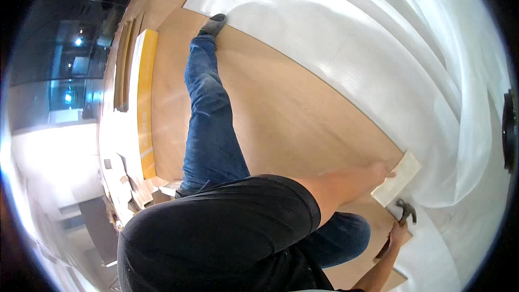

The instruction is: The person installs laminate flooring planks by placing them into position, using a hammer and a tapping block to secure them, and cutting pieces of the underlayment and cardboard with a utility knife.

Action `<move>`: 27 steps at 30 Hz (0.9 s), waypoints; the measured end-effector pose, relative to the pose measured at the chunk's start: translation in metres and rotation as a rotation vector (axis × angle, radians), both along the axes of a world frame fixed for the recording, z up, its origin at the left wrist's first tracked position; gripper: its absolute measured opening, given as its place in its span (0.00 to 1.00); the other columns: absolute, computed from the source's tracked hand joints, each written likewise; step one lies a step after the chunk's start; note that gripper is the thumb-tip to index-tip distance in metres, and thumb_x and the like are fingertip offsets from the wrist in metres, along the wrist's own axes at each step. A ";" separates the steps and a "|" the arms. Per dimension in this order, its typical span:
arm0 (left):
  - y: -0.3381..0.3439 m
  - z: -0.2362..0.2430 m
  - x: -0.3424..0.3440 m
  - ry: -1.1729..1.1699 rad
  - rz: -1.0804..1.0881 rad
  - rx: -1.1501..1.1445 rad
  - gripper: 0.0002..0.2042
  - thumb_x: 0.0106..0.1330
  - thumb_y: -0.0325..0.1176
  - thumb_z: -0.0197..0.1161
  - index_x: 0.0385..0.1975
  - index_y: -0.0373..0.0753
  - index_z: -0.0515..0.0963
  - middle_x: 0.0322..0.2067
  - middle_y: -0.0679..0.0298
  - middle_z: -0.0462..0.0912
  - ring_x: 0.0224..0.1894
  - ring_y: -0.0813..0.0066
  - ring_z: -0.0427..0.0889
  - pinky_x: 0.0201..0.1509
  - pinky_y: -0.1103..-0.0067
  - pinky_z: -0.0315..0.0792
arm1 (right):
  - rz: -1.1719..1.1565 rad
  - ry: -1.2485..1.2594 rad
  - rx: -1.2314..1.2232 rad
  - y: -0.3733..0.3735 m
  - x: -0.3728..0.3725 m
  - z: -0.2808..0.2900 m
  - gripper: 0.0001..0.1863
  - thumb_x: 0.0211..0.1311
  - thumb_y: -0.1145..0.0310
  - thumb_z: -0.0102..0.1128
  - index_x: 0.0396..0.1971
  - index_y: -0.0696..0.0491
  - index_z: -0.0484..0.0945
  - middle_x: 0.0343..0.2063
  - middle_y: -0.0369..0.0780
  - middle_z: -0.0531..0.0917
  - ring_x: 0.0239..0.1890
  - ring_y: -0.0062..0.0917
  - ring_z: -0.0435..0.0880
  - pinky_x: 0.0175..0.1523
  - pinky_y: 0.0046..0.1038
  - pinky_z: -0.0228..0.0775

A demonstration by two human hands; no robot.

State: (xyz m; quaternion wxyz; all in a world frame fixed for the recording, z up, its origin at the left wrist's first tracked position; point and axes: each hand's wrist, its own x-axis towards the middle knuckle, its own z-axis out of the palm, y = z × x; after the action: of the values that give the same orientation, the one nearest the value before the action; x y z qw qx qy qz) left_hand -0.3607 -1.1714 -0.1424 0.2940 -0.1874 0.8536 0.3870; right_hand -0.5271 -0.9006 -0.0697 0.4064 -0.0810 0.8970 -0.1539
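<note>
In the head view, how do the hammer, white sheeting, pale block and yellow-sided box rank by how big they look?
1. white sheeting
2. yellow-sided box
3. pale block
4. hammer, partly covered by the right hand

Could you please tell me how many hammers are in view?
1: the hammer is in the right hand, near the pale block that the left hand touches. Others could be hidden from view.

I find a room apparently under renovation: brown floorboards (270,94), loose white sheeting (324,38), my hammer (405,212).
</note>
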 end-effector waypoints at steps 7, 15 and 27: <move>0.016 -0.020 -0.007 0.186 -0.072 -0.225 0.29 0.71 0.38 0.57 0.72 0.74 0.65 0.48 0.63 0.85 0.54 0.62 0.82 0.56 0.68 0.76 | -0.010 -0.062 -0.126 0.030 0.005 -0.045 0.13 0.67 0.65 0.55 0.44 0.59 0.74 0.19 0.41 0.76 0.15 0.29 0.73 0.23 0.35 0.70; -0.010 0.016 -0.010 0.045 0.038 0.011 0.34 0.71 0.33 0.56 0.74 0.77 0.60 0.65 0.64 0.76 0.65 0.62 0.75 0.68 0.65 0.71 | -0.278 0.024 -0.161 0.046 -0.006 -0.074 0.11 0.66 0.68 0.55 0.43 0.57 0.71 0.18 0.39 0.74 0.13 0.27 0.72 0.20 0.34 0.67; -0.027 0.043 -0.015 -0.164 0.627 0.377 0.20 0.75 0.40 0.57 0.66 0.63 0.75 0.42 0.56 0.85 0.43 0.60 0.86 0.43 0.63 0.81 | -0.132 -0.018 -0.211 0.023 0.009 -0.053 0.11 0.62 0.69 0.53 0.41 0.59 0.70 0.19 0.39 0.74 0.12 0.29 0.72 0.19 0.35 0.67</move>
State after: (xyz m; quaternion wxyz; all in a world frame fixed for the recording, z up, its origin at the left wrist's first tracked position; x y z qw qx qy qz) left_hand -0.3760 -1.1982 -0.0997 0.2581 -0.4124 0.6422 0.5924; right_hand -0.5182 -0.8777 -0.1230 0.3928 -0.0628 0.8755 -0.2744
